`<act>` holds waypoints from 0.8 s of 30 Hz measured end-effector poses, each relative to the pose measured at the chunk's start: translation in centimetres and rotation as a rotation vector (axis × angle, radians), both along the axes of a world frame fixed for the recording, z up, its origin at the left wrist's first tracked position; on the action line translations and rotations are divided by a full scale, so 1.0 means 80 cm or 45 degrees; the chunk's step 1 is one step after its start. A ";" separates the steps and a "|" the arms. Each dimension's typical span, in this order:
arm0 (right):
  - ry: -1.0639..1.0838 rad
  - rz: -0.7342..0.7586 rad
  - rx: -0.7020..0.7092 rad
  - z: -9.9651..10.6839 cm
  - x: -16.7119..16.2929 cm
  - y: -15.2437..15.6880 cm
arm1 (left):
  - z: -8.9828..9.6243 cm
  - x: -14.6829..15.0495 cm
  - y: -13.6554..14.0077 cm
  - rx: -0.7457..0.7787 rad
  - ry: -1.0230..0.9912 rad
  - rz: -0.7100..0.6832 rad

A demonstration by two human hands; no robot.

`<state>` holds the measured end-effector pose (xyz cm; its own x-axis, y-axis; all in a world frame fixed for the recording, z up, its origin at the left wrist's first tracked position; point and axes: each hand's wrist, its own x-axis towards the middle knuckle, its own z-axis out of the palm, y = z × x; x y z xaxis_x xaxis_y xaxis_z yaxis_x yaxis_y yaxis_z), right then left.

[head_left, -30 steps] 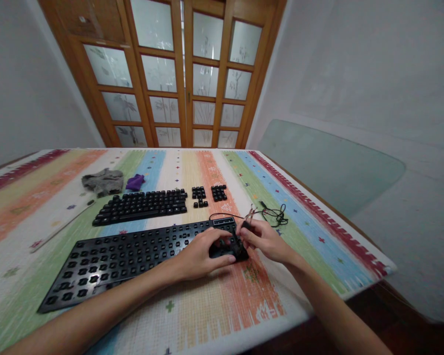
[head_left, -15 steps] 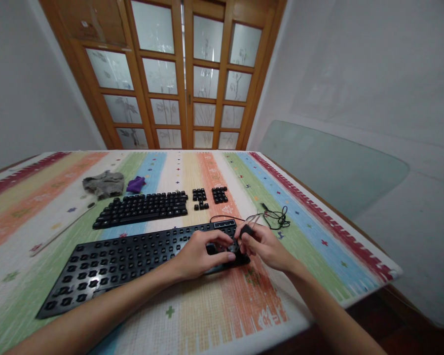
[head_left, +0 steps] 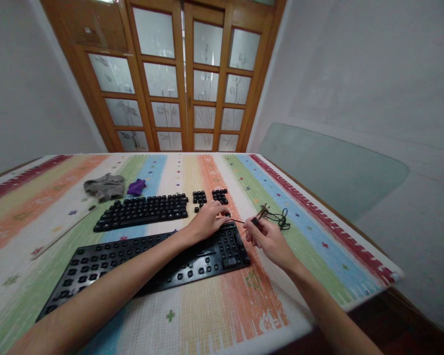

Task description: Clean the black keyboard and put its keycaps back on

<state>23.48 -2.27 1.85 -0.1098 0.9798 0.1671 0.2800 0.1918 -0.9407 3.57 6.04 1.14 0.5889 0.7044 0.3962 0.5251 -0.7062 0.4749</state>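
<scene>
My left hand [head_left: 207, 220] reaches over the far right edge of the black keyboard base [head_left: 198, 266], beside the loose keycaps. Its thumb and fingers close on a small black keycap [head_left: 227, 214], partly hidden by the fingers. My right hand [head_left: 268, 240] is off the keyboard's right end, its fingers wrapped round the dark handle of a wire keycap puller [head_left: 255, 221]. Thin wires stick out of that grip. Most of the base shows bare switches; several keycaps [head_left: 229, 249] sit at its right end. A large block of removed keycaps [head_left: 142, 212] lies behind it.
Smaller keycap groups [head_left: 200, 197] lie beside the large block. A coiled black cable [head_left: 279, 218] rests to the right. Toward the left are a grey cloth [head_left: 104, 186], a purple cloth [head_left: 136, 187] and a long thin brush [head_left: 64, 231]. A striped cloth [head_left: 192, 315] covers the table.
My left hand has moved from over the keyboard's right end away toward the loose keycaps. My right hand has shifted slightly right, off the keyboard, with the keycap puller still held.
</scene>
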 end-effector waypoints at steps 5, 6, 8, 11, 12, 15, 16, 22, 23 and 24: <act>0.023 -0.019 0.002 0.000 0.005 -0.003 | -0.020 0.029 0.046 -0.064 0.183 0.085; 0.018 -0.025 0.001 -0.001 0.007 -0.004 | -0.023 0.034 0.052 -0.075 0.211 0.092; 0.001 -0.037 -0.003 -0.001 0.010 -0.005 | -0.028 0.040 0.059 -0.094 0.254 0.105; -0.022 -0.047 -0.004 -0.002 0.016 -0.006 | -0.031 0.044 0.064 -0.109 0.294 0.114; -0.023 -0.047 -0.005 -0.003 0.017 -0.006 | -0.032 0.045 0.065 -0.109 0.302 0.117; -0.016 -0.040 -0.008 -0.004 0.019 -0.006 | -0.034 0.046 0.066 -0.095 0.313 0.131; -0.018 -0.039 -0.006 -0.005 0.019 -0.006 | -0.034 0.046 0.067 -0.087 0.314 0.137; -0.028 -0.035 -0.002 -0.008 0.018 -0.004 | -0.034 0.046 0.071 -0.028 0.325 0.165; -0.024 -0.032 -0.006 -0.009 0.018 -0.004 | -0.034 0.046 0.072 -0.023 0.329 0.166; -0.019 -0.030 -0.010 -0.009 0.018 -0.004 | -0.034 0.045 0.072 -0.018 0.334 0.166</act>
<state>24.92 -2.57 1.12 -0.0893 0.9834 0.1581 0.2981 0.1778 -0.9378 7.21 11.80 -1.59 0.5742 0.7853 0.2317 0.7171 -0.6189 0.3204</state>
